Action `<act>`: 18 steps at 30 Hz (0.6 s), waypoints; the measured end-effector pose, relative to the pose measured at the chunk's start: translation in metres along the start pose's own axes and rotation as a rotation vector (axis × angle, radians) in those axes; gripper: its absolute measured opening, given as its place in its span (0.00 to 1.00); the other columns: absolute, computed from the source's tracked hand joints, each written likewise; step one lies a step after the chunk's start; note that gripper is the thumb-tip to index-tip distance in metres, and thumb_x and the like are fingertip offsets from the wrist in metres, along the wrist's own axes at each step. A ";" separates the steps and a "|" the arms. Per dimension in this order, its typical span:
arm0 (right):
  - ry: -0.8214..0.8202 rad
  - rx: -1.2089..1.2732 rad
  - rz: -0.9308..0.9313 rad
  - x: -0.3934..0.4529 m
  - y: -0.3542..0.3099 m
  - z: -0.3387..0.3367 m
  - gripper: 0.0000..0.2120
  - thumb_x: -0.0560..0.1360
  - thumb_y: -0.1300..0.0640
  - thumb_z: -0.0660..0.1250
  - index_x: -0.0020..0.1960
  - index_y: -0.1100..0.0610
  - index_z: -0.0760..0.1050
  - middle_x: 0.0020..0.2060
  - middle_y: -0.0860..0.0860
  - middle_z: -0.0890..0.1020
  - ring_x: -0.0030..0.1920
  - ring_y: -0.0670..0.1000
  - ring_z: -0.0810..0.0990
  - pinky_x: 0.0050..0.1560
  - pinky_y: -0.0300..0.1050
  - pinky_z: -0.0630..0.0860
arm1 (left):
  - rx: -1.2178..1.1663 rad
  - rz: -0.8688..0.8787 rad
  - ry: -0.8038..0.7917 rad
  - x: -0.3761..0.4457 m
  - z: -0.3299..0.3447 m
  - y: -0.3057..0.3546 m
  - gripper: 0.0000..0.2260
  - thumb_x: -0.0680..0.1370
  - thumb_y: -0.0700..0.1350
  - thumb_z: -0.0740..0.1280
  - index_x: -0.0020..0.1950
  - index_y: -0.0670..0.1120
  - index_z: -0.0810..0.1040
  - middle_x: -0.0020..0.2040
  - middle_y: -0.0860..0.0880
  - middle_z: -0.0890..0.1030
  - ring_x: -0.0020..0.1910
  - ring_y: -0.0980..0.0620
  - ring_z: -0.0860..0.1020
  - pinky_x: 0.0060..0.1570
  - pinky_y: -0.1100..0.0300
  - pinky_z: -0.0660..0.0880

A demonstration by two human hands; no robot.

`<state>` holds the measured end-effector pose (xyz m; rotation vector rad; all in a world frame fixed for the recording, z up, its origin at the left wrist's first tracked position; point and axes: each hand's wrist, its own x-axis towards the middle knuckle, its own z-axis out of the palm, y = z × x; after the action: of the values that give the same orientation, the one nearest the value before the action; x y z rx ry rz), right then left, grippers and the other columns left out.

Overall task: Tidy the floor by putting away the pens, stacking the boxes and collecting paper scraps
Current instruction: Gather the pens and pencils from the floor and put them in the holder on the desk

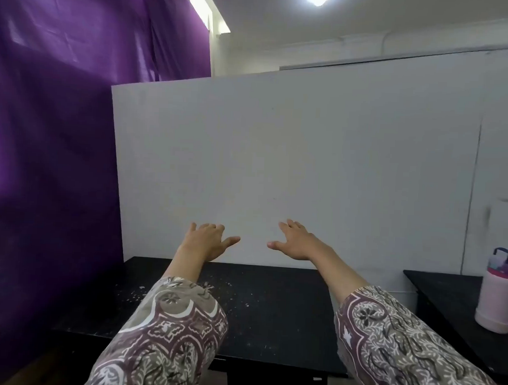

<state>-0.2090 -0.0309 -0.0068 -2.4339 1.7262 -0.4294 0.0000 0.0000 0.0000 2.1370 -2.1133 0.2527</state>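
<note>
With both hands, left hand and right hand, spread and holding nothing mid-frame above the speckled black bench, the view should probably drop floorward to find pens, boxes, scraps.

A black counter stands against a white partition, its dark top scattered with small white flecks that gather most thickly toward the left side and thin out toward the middle. The near edge runs across the lower part of the view, and a dark support shows beneath it. To the right, apart from the first and separated by a gap, a second black counter reaches in from the edge of the view. A pale pink bottle with a dark blue carry loop on its lid stands upright on this second counter, near its right side.
</note>
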 end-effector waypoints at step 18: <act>0.005 0.086 -0.306 0.059 -0.102 0.053 0.33 0.78 0.43 0.57 0.76 0.56 0.50 0.77 0.54 0.50 0.76 0.54 0.48 0.72 0.56 0.55 | 0.078 -0.205 -0.016 -0.018 0.017 -0.092 0.30 0.79 0.62 0.48 0.73 0.44 0.61 0.73 0.45 0.65 0.73 0.46 0.63 0.73 0.45 0.51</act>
<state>-0.0829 -0.0549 -0.0214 -2.6397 1.3077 -0.5294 0.0921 0.0151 -0.0180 2.3859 -1.9021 0.3008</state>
